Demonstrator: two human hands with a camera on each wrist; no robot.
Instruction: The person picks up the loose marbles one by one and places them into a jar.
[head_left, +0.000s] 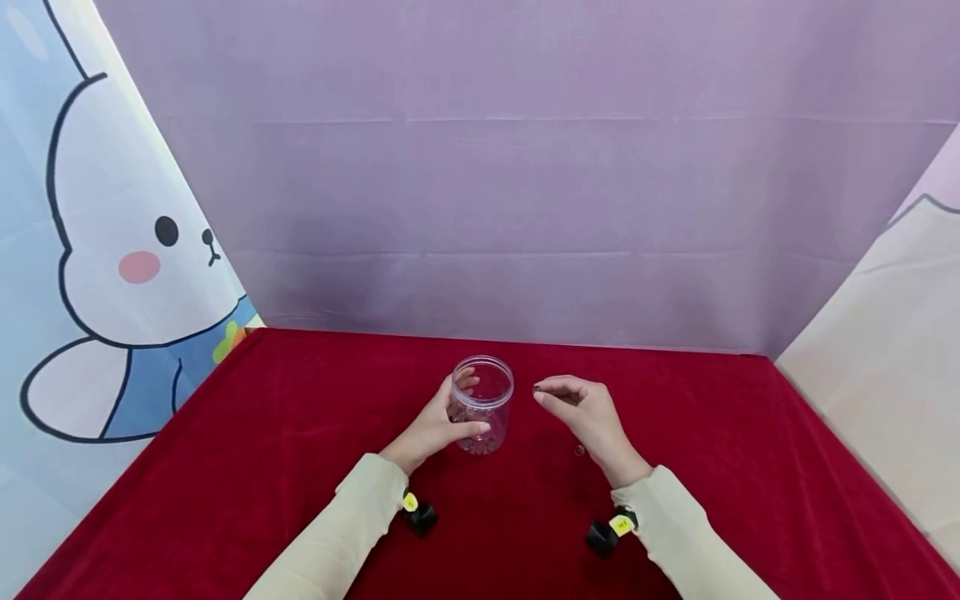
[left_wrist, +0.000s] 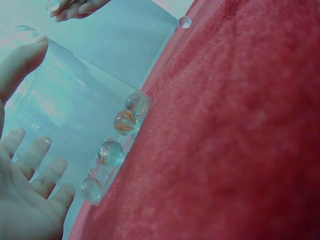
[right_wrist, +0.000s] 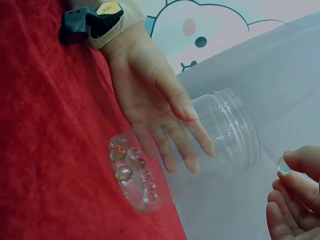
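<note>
My left hand (head_left: 431,432) grips a clear plastic jar (head_left: 498,417) round its side, thumb in front and fingers behind. The jar stands upright, its mouth uncovered. Several glass marbles (right_wrist: 124,173) lie on its bottom; one in the left wrist view has an orange swirl (left_wrist: 126,122). To the right of the jar, apart from its rim, my right hand (head_left: 592,415) pinches a clear marble (right_wrist: 284,166) between thumb and index finger. Another marble (head_left: 579,450) lies on the cloth beside my right hand, and it shows in the left wrist view too.
A red cloth (head_left: 225,467) covers the table. Behind it hangs a lilac curtain (head_left: 525,183). A cartoon-printed sheet (head_left: 112,208) is on the left side, and a pale sheet (head_left: 892,358) on the right. Each wrist wears a small black camera (head_left: 602,537).
</note>
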